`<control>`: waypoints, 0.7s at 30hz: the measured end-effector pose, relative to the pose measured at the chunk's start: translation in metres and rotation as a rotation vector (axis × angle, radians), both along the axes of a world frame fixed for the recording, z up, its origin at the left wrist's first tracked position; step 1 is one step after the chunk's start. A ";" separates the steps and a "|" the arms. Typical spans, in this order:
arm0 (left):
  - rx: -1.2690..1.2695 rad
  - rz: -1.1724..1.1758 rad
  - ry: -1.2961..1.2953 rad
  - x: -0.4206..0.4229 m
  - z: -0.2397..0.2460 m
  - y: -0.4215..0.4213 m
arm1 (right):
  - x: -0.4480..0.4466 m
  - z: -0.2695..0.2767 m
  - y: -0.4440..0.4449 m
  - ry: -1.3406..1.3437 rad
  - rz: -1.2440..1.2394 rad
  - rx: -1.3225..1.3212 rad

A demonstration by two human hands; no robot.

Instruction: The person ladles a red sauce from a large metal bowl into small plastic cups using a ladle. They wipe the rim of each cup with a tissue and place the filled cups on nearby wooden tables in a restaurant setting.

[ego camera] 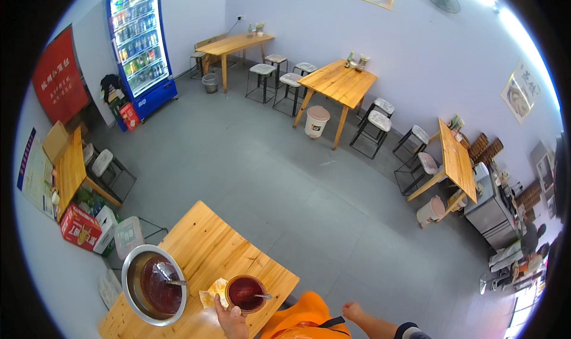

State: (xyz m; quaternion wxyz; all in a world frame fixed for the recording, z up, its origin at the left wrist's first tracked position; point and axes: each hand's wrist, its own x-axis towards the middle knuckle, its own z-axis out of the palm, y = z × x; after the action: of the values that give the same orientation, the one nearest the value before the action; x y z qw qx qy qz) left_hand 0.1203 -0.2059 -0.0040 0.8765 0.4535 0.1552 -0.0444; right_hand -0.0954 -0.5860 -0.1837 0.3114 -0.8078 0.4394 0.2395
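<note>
On the wooden table [214,238] before me stands a large steel basin [133,301] with dark red liquid and a metal utensil [177,283] in it. To its right is a smaller round bowl [244,294] of dark red liquid, with a spoon handle [264,296] over its rim. My left hand [232,319] is at this bowl's near left edge, thumb and finger apart; whether it grips or only touches the bowl is unclear. Crumpled yellowish paper [212,292] lies beside the bowl. My right hand [352,311] is off the table beside my orange apron [308,314], its fingers curled.
A stool [129,236] stands behind the basin, near a red carton [80,227]. Farther off are wooden tables [341,82] with stools, a lidded bucket [317,121] and a drinks fridge [140,40]. People [531,241] are at the far right.
</note>
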 end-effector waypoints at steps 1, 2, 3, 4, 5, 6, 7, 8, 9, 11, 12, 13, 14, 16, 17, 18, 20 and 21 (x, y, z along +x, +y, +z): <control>0.011 -0.038 0.002 0.004 -0.005 -0.004 | -0.018 -0.001 -0.006 0.047 -0.057 0.088; 0.022 -0.076 0.005 0.008 -0.009 -0.009 | -0.027 -0.003 -0.012 0.166 -0.145 0.145; 0.023 -0.083 -0.005 0.011 -0.012 -0.017 | -0.034 -0.004 -0.017 0.187 -0.154 0.202; 0.024 -0.092 -0.014 0.013 -0.015 -0.027 | -0.044 -0.001 -0.020 0.249 -0.181 0.236; 0.026 -0.102 -0.023 0.016 -0.016 -0.038 | -0.052 0.000 -0.025 0.308 -0.202 0.272; 0.045 -0.132 -0.035 0.022 -0.015 -0.048 | -0.055 0.000 -0.032 0.305 -0.220 0.288; 0.062 -0.165 -0.045 0.030 -0.013 -0.057 | -0.059 -0.003 -0.039 0.301 -0.237 0.305; 0.080 -0.202 -0.053 0.035 -0.009 -0.070 | -0.067 -0.007 -0.045 0.274 -0.233 0.345; 0.054 -0.199 -0.055 0.038 -0.006 -0.088 | -0.075 -0.014 -0.053 0.249 -0.320 0.332; -0.001 -0.187 -0.059 0.044 0.004 -0.126 | -0.082 -0.035 -0.077 0.160 -0.446 0.336; 0.036 -0.208 -0.054 0.049 0.011 -0.143 | -0.084 -0.044 -0.096 0.125 -0.293 0.316; 0.038 -0.217 -0.090 0.055 0.017 -0.162 | -0.085 -0.051 -0.112 0.094 -0.149 0.293; 0.039 -0.224 -0.123 0.060 0.021 -0.181 | -0.089 -0.053 -0.124 0.131 -0.086 0.284; 0.043 -0.295 -0.157 0.062 0.032 -0.220 | -0.084 -0.044 -0.155 0.078 -0.320 0.366; 0.046 -0.297 -0.145 0.062 0.037 -0.238 | -0.073 -0.036 -0.176 0.052 -0.468 0.419; 0.047 -0.303 -0.134 0.064 0.040 -0.258 | -0.062 -0.027 -0.195 0.079 -0.429 0.374; 0.054 -0.307 -0.109 0.068 0.042 -0.297 | -0.044 -0.008 -0.230 0.093 -0.317 0.309; 0.047 -0.334 -0.108 0.072 0.041 -0.314 | -0.035 0.000 -0.245 0.056 -0.392 0.315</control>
State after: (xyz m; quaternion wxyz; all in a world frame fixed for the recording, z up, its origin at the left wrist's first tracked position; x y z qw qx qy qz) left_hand 0.1918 -0.5195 0.0368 0.8532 0.4952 0.0314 -0.1611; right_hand -0.1307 -0.8312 -0.1837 0.4617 -0.6417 0.5535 0.2621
